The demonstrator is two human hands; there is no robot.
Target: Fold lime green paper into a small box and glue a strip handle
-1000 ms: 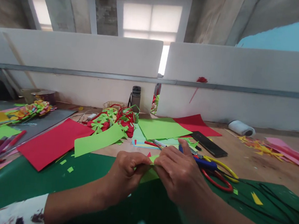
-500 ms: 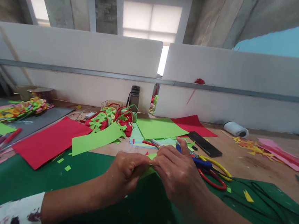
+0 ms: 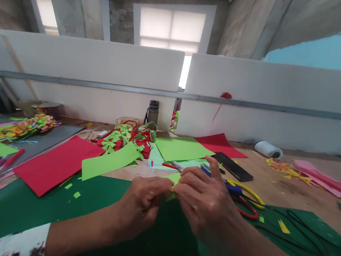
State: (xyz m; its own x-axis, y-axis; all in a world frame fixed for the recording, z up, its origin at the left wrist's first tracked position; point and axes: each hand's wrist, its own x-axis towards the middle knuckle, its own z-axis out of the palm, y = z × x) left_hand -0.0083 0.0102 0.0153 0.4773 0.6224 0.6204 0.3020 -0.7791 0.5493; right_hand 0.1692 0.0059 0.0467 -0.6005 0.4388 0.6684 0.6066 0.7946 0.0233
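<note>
Between my two hands is a small piece of light green paper (image 3: pixel 174 177), mostly covered by the fingers. My left hand (image 3: pixel 145 199) pinches its left side between thumb and curled fingers. From the right, my right hand (image 3: pixel 202 196) pinches the same piece, the fingertips of both hands meeting at its middle. One finger of the right hand points upward. Under both hands lies a dark green mat (image 3: pixel 104 206) with small green scraps (image 3: pixel 76 194) on it. Beside my right hand are scissors with red handles (image 3: pixel 248 211) and a tool with yellow and blue handles (image 3: pixel 248 190).
Red paper (image 3: pixel 61 162), a green strip (image 3: pixel 109 161) and a green sheet (image 3: pixel 183 148) lie around. Red-and-green paper decorations (image 3: pixel 124 138) are heaped before a bottle (image 3: pixel 153 112). A black phone (image 3: pixel 233 166) lies behind my right hand. A cable (image 3: pixel 305 227) crosses the mat's right side.
Both hands keep their pinch on the green paper, with the fingertips shifted slightly. Less of the paper shows below the fingers. The whole view has tipped up a little.
</note>
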